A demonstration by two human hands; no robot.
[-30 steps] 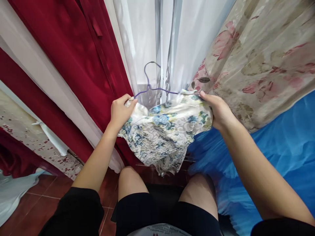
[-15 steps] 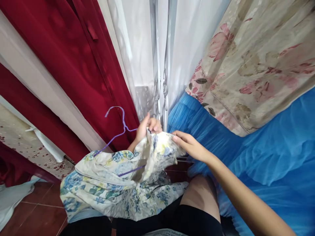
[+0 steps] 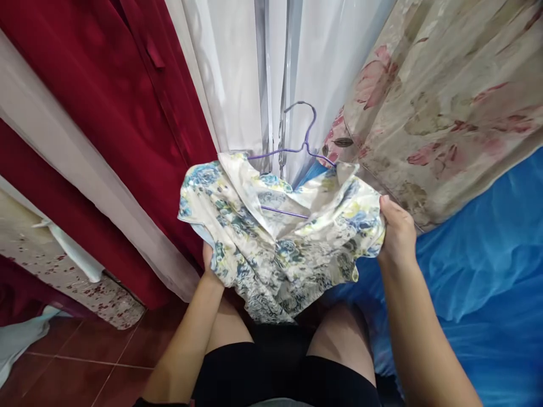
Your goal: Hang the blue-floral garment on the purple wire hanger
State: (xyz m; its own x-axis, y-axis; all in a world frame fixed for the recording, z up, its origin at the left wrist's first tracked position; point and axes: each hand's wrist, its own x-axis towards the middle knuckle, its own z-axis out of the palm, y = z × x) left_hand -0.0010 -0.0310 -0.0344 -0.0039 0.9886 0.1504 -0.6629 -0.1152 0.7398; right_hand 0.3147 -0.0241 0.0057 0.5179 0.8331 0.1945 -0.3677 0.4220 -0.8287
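A white floral blouse (image 3: 246, 237) with blue and yellow flowers hangs spread out in front of me. Inside its shoulders sits a purple wire hanger (image 3: 306, 141); the hook sticks up above the collar and the lower bar shows through the neck opening. My right hand (image 3: 397, 232) is closed on the sleeve edge at the right shoulder. At the left side, my left hand (image 3: 210, 268) grips the blouse below the armhole, its fingers mostly hidden by the cloth.
Red and cream garments (image 3: 127, 113) hang at the left, white ones (image 3: 233, 73) at the back. To the right are a beige floral garment (image 3: 445, 118) and blue ruffled fabric (image 3: 466, 271). Pale cloth (image 3: 21, 339) lies on the red tiled floor (image 3: 85, 373).
The blouse has come up off my lap and right, turned upright to face me. The hanger now sits across both shoulders. My hands have moved apart to its two sides.
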